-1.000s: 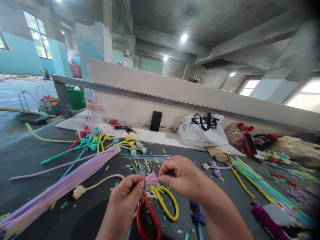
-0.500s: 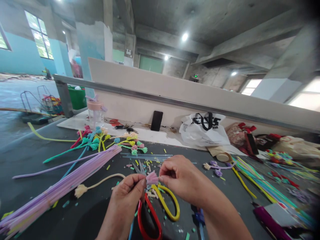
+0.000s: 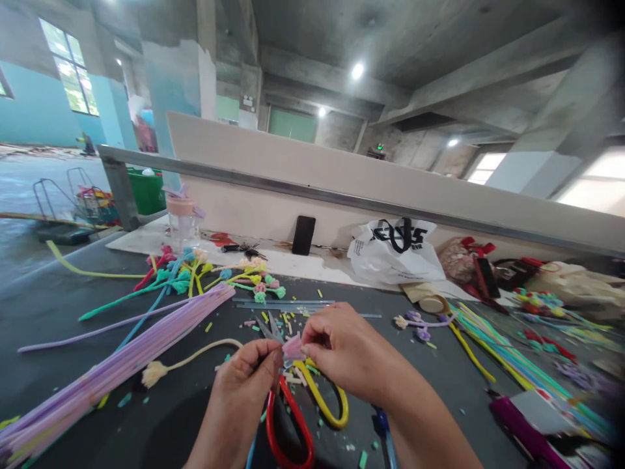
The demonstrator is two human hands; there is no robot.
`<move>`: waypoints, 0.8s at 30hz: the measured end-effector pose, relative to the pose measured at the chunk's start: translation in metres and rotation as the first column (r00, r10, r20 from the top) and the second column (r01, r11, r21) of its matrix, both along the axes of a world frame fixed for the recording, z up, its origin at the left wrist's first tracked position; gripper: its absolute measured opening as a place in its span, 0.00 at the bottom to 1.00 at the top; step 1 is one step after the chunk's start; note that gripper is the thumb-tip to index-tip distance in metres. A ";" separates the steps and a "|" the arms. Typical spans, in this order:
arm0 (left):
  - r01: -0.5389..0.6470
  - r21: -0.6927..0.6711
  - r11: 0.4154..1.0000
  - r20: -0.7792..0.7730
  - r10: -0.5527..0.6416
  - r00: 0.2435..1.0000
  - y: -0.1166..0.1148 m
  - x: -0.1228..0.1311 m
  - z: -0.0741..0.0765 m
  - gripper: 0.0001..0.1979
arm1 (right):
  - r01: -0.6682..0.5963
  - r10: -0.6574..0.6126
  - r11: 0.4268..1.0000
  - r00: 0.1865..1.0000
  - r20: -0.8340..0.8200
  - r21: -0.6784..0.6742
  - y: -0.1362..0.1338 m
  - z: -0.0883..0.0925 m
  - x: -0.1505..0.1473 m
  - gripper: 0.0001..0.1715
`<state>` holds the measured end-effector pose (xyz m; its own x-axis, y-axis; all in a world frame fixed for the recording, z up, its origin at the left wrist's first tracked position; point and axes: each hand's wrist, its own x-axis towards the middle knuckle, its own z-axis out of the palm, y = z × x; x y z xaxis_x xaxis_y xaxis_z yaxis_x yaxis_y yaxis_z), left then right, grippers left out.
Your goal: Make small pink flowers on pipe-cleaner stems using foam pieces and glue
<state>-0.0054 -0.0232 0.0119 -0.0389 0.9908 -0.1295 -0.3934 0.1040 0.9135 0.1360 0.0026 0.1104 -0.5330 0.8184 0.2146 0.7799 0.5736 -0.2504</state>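
Between my two hands is a small pink piece of pipe cleaner [image 3: 293, 348], bunched like a little flower. My left hand [image 3: 251, 381] pinches its left side between thumb and fingertips. The thumb and forefinger of my right hand [image 3: 336, 345] close on its right edge. Just below lie scissors with a red handle loop [image 3: 289, 423] and a yellow handle loop [image 3: 325, 397], their blades pointing away under the pink piece. A cream pipe-cleaner flower [image 3: 155, 374] on a curved stem rests left of my left hand.
A bundle of pink and purple pipe cleaners [image 3: 127, 365] lies on the left. Finished coloured flowers [image 3: 180, 277] are heaped behind it. A phone [image 3: 303, 235] leans on the partition beside a white bag [image 3: 395, 251]. A purple glue gun [image 3: 522, 433] sits at right.
My right hand has moved slightly left, its fingertips now over the pink piece's right edge. The whole view has shifted a little. My left hand keeps its pinch.
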 end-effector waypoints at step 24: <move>-0.029 0.021 0.999 0.026 0.029 0.999 0.004 -0.002 -0.002 0.11 | 0.036 -0.037 0.998 0.999 -0.031 -0.047 0.005 -0.007 0.001 0.07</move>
<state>-0.0069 -0.0189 0.0099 -0.0648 0.9919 -0.1095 -0.4190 0.0725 0.9051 0.1365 0.0080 0.1032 -0.4960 0.8468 0.1921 0.7913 0.5319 -0.3015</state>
